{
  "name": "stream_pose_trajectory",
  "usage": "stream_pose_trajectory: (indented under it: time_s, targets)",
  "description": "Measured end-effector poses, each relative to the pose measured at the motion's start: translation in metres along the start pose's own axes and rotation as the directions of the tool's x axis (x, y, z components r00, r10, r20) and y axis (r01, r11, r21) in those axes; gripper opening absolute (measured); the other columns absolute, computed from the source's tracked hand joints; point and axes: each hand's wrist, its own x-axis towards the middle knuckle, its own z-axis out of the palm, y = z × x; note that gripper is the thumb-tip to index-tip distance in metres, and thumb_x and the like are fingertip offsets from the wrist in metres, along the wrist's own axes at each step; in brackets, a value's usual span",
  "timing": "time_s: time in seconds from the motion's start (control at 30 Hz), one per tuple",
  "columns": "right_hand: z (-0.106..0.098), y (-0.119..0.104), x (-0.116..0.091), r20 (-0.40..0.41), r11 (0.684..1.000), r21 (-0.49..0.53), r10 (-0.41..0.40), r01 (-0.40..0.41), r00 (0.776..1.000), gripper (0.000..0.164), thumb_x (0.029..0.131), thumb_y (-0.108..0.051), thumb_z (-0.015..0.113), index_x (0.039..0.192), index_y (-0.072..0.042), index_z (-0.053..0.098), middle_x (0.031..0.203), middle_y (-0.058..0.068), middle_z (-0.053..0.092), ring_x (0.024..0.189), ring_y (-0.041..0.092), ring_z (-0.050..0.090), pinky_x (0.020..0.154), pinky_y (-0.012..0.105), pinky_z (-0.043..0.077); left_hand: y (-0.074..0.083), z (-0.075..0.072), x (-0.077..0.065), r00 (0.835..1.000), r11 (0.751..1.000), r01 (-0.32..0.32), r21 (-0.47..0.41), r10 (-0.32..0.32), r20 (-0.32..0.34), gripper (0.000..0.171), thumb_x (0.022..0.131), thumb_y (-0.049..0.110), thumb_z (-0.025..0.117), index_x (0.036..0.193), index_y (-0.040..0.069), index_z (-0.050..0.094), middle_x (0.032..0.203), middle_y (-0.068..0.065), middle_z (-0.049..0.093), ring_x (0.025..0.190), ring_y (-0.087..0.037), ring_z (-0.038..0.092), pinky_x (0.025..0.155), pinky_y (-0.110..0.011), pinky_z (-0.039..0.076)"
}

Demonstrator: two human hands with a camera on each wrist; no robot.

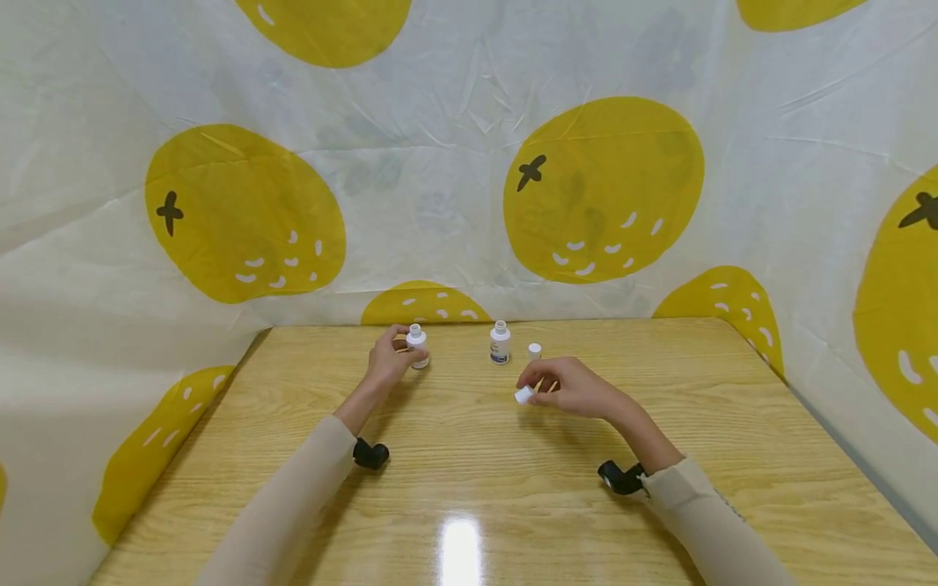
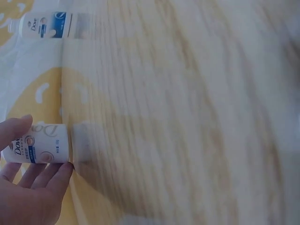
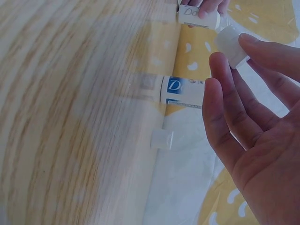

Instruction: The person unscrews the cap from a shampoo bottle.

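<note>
At the back left of the table, my left hand [image 1: 387, 358] grips a small white Dove bottle [image 1: 416, 336] between thumb and fingers. That bottle stands upright, its threaded neck uncapped; the left wrist view shows the label [image 2: 51, 143]. My right hand [image 1: 579, 389] pinches a white screw cap [image 1: 523, 395] with thumb and fingertips above the tabletop. A second white Dove bottle [image 1: 500, 345], with a blue label patch and bare neck, stands upright between the hands, touched by neither. Just behind the right hand, another white cap [image 1: 535, 351] sits on the table; the right wrist view shows this loose cap [image 3: 161, 139] too.
The wooden table [image 1: 440, 456] reaches back to a white cloth [image 1: 432, 203] printed with yellow fruit, which hangs behind it and at both sides. A black wrist camera [image 1: 371, 454] is on the left wrist, another black camera [image 1: 621, 478] on the right.
</note>
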Motion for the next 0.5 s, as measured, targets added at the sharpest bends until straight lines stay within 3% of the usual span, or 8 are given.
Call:
stream_pose_trajectory:
  time_s: [0.5]
  targets:
    - [0.0023, 0.0025, 0.0009, 0.01, 1.0, -0.027, -0.01, 0.01, 1.0, 0.022, 0.096, -0.011, 0.073, 0.117, -0.005, 0.075, 0.107, 0.005, 0.078, 0.09, 0.014, 0.072, 0.082, 0.032, 0.059, -0.0027, -0.0008, -0.0008, 1.0, 1.0, -0.002, -0.01, 0.002, 0.011, 0.052, 0.09, 0.01, 0.08, 0.137, 0.008, 0.055, 0.134, -0.023, 0.067, 0.129, -0.035, 0.063, 0.1, -0.042, 0.055]
